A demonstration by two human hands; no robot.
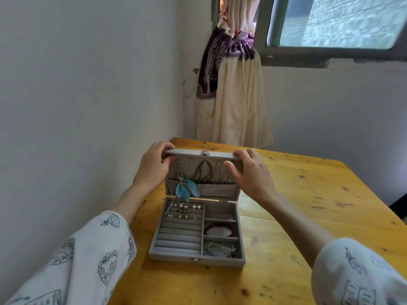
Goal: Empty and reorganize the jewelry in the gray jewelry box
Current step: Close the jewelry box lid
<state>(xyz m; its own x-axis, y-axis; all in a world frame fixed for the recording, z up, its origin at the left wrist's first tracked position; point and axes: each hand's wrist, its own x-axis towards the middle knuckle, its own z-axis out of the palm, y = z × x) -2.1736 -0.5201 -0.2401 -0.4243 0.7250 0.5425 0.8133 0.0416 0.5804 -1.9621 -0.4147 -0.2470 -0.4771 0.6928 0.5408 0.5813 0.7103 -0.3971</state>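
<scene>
The gray jewelry box (pixel 154 245) stands open on the wooden table, its lid (pixel 220 190) upright. My left hand (pixel 152 167) grips the lid's top left corner and my right hand (pixel 248 170) grips its top right corner. Necklaces and blue feather earrings (pixel 186 189) hang inside the lid above a pocket. In the base, small earrings (pixel 184 210) sit on the ring rolls at the back left. A red bead bracelet (pixel 220 230) lies in the middle right compartment, and a silver chain bracelet (pixel 220 248) in the front right one.
The yellow wooden table (pixel 308 205) stretches to the right of the box, with a white wall close on the left. A cream and purple curtain (pixel 231 95) hangs behind the table's far corner under a window.
</scene>
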